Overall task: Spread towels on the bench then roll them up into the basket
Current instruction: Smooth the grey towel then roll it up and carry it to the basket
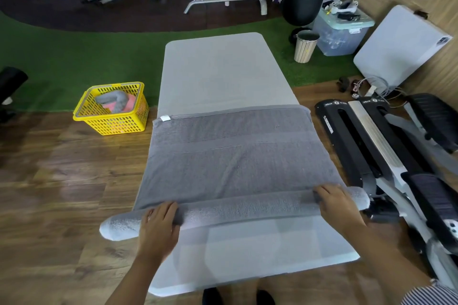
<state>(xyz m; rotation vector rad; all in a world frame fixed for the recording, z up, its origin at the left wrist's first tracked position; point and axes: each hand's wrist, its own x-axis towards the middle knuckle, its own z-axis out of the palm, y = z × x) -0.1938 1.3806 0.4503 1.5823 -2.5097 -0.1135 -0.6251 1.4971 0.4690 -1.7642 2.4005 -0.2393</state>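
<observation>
You are early in rolling this one: the grey towel (pixel 230 156) lies spread across the near half of the pale bench (pixel 218 69), and only its near edge has been turned into a roll (pixel 235 209), a narrow tube that runs the full width and sticks out past both sides of the bench. Most of the cloth beyond the roll lies flat, reaching to the far hem with its small white tag, so by my reading the bulk of the rolling is yet to do, and the finished roll has then to go to the basket. Your left hand (pixel 159 220) sits on the roll toward its left end, fingers curled over the top of it; your right hand (pixel 337 203) sits toward the right end in the same way, fingertips tucked over the far side of the tube. Both hands grip the cloth, neither lies flat. The yellow basket (pixel 81 114) stands on the floor to the left of the bench, well apart from your hands, at the edge of the green turf (pixel 62 62). In it you can see a grey rolled towel (pixel 112 99) lying over something pink (pixel 128 104), which looks like another towel, so some of the work appears done. Over to the right, a clear storage box (pixel 339 34) holds items too small to tell, and a slatted bin (pixel 305 46) stands beside it; I cannot see what it contains.
</observation>
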